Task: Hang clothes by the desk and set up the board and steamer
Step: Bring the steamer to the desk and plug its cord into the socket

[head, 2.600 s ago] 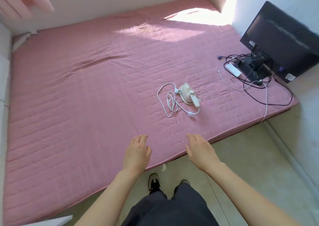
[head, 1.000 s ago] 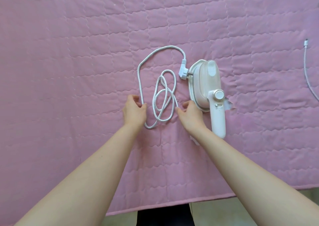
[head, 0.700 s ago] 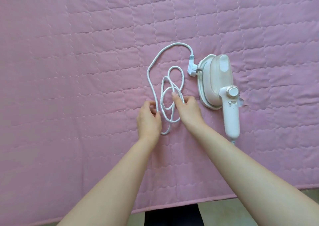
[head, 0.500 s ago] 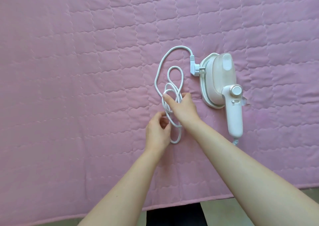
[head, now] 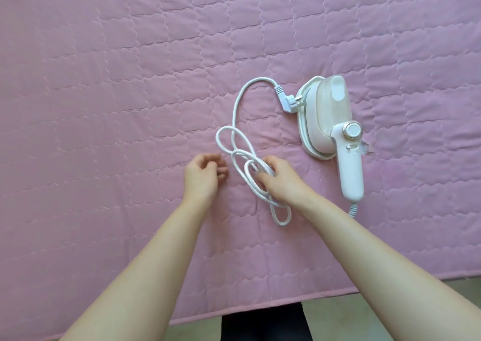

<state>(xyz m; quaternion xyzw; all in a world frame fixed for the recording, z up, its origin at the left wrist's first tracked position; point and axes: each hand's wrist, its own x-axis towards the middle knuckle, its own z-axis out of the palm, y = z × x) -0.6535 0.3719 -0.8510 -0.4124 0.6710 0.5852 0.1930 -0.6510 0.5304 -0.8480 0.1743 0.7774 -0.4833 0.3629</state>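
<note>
Left hand (head: 201, 176) now off cord (head: 238, 106)

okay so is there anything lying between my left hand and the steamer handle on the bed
Yes. The looped white cord and the right hand gripping it lie between the empty left hand and the steamer handle. Apart from those, only bare pink quilt shows there.
</note>
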